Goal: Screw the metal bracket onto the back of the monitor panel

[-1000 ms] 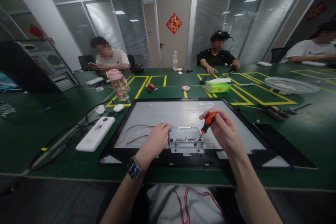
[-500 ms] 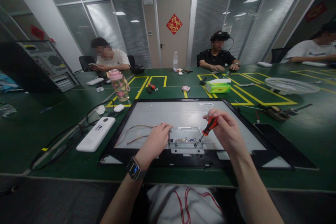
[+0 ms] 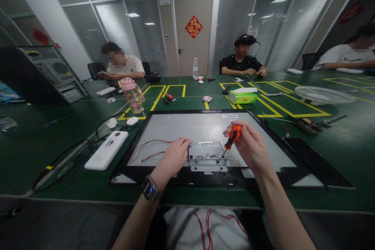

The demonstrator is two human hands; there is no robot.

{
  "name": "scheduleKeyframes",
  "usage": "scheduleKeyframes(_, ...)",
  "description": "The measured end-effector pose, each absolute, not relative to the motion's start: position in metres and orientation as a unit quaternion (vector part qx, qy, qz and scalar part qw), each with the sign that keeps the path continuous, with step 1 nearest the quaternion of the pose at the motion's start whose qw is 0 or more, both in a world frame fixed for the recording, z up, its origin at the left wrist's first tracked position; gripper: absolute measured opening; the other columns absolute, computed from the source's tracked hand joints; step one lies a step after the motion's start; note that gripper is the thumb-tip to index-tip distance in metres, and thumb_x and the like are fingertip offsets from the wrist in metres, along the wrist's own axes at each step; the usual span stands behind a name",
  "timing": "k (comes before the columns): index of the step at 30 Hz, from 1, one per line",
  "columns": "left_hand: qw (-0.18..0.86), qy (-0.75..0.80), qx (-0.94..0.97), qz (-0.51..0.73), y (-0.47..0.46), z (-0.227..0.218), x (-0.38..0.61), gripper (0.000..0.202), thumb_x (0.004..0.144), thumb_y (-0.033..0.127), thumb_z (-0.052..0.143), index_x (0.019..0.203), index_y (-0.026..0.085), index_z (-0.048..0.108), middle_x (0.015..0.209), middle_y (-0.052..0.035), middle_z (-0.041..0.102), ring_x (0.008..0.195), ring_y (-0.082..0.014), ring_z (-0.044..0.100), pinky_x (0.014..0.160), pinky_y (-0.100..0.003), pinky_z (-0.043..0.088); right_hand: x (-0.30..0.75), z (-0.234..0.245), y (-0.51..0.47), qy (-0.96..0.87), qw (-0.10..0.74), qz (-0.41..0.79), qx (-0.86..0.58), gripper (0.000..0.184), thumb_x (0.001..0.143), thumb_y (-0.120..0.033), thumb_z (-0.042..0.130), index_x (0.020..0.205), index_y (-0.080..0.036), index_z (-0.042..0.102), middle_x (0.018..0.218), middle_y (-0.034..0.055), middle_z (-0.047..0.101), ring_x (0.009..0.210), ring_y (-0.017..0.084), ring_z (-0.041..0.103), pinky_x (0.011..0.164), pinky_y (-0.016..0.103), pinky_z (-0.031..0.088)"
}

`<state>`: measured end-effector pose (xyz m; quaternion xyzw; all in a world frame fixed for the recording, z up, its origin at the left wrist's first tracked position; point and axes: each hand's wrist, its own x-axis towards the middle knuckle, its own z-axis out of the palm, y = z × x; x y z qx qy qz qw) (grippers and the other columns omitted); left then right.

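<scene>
In my right hand [image 3: 250,144] is a screwdriver [image 3: 233,136] with an orange and black handle, held between thumb and fingers. It leans, its tip at the lower right of a metal bracket [image 3: 206,148], by the row of ports [image 3: 207,157]. My left hand [image 3: 175,154] has its fingers pressed together over the bracket's left edge; the thumb is mostly hidden. Under both hands lies a flat display panel [image 3: 172,123] with a black frame, back side up. Thin wires [image 3: 146,142] with small plugs run out to the left of my left hand.
Left of the panel are a white power bank [image 3: 107,150], black cables [image 3: 63,164] and a pink-lidded bottle [image 3: 131,95]. A dark slab [image 3: 318,160] lies right of it, below a fan grille [image 3: 324,94]. Beyond stands a green tissue pack [image 3: 243,97]. Several people sit around the table.
My right hand and the screwdriver handle have turned slightly, and the handle shows more orange. The tip stays at the same spot by the ports. My left hand has not visibly moved.
</scene>
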<state>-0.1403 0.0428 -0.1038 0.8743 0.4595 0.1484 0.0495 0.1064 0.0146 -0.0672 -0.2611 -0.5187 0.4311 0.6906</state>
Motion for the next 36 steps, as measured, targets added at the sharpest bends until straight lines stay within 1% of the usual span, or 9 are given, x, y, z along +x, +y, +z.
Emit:
scheduleKeyframes(6, 0.045, 0.453, 0.877, 0.155, 0.044, -0.106, -0.142, 0.038, 0.096, 0.008, 0.036, 0.128, 0.020, 0.054, 0.127, -0.0086, 0.059, 0.119, -0.0230, 0.057, 0.106, -0.040, 0.044, 0.104, -0.069, 0.014, -0.519, 0.693, 0.426, -0.261, 0.023, 0.087, -0.040, 0.070, 0.107, -0.028, 0.075, 0.091, 0.0037, 0.071, 0.079, 0.018, 0.066, 0.073, 0.033, 0.055)
scheduleKeyframes(11, 0.046, 0.453, 0.877, 0.158, 0.043, -0.106, -0.142, 0.038, 0.096, 0.008, 0.037, 0.128, 0.020, 0.053, 0.127, -0.0082, 0.059, 0.118, -0.0230, 0.057, 0.104, -0.039, 0.045, 0.106, -0.073, 0.018, -0.513, 0.726, 0.348, -0.297, 0.017, 0.073, -0.029, 0.083, 0.089, -0.029, 0.076, 0.090, -0.0011, 0.065, 0.077, 0.015, 0.062, 0.072, 0.027, 0.053)
scheduleKeyframes(13, 0.045, 0.455, 0.876, 0.154, 0.043, -0.105, -0.141, 0.038, 0.096, 0.008, 0.037, 0.128, 0.019, 0.053, 0.127, -0.0090, 0.059, 0.118, -0.0233, 0.057, 0.104, -0.040, 0.045, 0.106, -0.073, 0.017, -0.514, 0.726, 0.347, -0.299, 0.015, 0.080, -0.032, 0.077, 0.094, -0.027, 0.076, 0.096, 0.0020, 0.068, 0.084, 0.017, 0.064, 0.076, 0.030, 0.054)
scheduleKeyframes(16, 0.044, 0.458, 0.875, 0.148, 0.043, -0.105, -0.140, 0.038, 0.095, 0.008, 0.037, 0.128, 0.018, 0.054, 0.128, -0.0095, 0.059, 0.118, -0.0236, 0.057, 0.105, -0.040, 0.045, 0.105, -0.072, 0.016, -0.511, 0.717, 0.376, -0.289, 0.024, 0.090, -0.035, 0.064, 0.109, -0.024, 0.075, 0.105, 0.0074, 0.072, 0.092, 0.022, 0.068, 0.083, 0.037, 0.055)
scheduleKeyframes(18, 0.043, 0.459, 0.875, 0.148, 0.044, -0.106, -0.141, 0.038, 0.095, 0.008, 0.037, 0.128, 0.020, 0.054, 0.127, -0.0087, 0.060, 0.118, -0.0233, 0.057, 0.105, -0.040, 0.045, 0.105, -0.074, 0.017, -0.512, 0.717, 0.376, -0.289, 0.024, 0.090, -0.034, 0.065, 0.110, -0.025, 0.075, 0.101, 0.0066, 0.074, 0.090, 0.022, 0.069, 0.084, 0.039, 0.055)
scheduleKeyframes(23, 0.042, 0.453, 0.877, 0.156, 0.045, -0.109, -0.142, 0.038, 0.096, 0.009, 0.037, 0.128, 0.021, 0.054, 0.126, -0.0081, 0.060, 0.117, -0.0231, 0.058, 0.105, -0.040, 0.046, 0.108, -0.078, 0.019, -0.525, 0.732, 0.292, -0.321, 0.015, 0.078, -0.028, 0.079, 0.093, -0.028, 0.076, 0.092, 0.0011, 0.069, 0.085, 0.018, 0.064, 0.077, 0.030, 0.053)
scheduleKeyframes(27, 0.041, 0.453, 0.877, 0.156, 0.045, -0.109, -0.142, 0.038, 0.096, 0.009, 0.037, 0.128, 0.021, 0.054, 0.126, -0.0085, 0.060, 0.116, -0.0232, 0.058, 0.104, -0.040, 0.046, 0.107, -0.075, 0.018, -0.514, 0.725, 0.348, -0.299, 0.022, 0.090, -0.035, 0.065, 0.106, -0.026, 0.076, 0.107, 0.0063, 0.072, 0.094, 0.022, 0.067, 0.085, 0.036, 0.053)
scheduleKeyframes(30, 0.042, 0.451, 0.877, 0.157, 0.045, -0.108, -0.142, 0.038, 0.096, 0.008, 0.037, 0.128, 0.020, 0.054, 0.127, -0.0091, 0.060, 0.117, -0.0234, 0.058, 0.104, -0.040, 0.045, 0.106, -0.074, 0.017, -0.504, 0.721, 0.384, -0.280, 0.026, 0.090, -0.034, 0.065, 0.112, -0.026, 0.075, 0.103, 0.0064, 0.074, 0.091, 0.022, 0.068, 0.087, 0.039, 0.053)
scheduleKeyframes(36, 0.042, 0.453, 0.877, 0.153, 0.044, -0.107, -0.142, 0.037, 0.096, 0.008, 0.037, 0.127, 0.020, 0.054, 0.127, -0.0086, 0.060, 0.117, -0.0231, 0.058, 0.104, -0.039, 0.045, 0.107, -0.075, 0.018, -0.518, 0.738, 0.306, -0.305, 0.010, 0.077, -0.029, 0.080, 0.087, -0.028, 0.078, 0.090, 0.0005, 0.066, 0.082, 0.016, 0.061, 0.072, 0.027, 0.051)
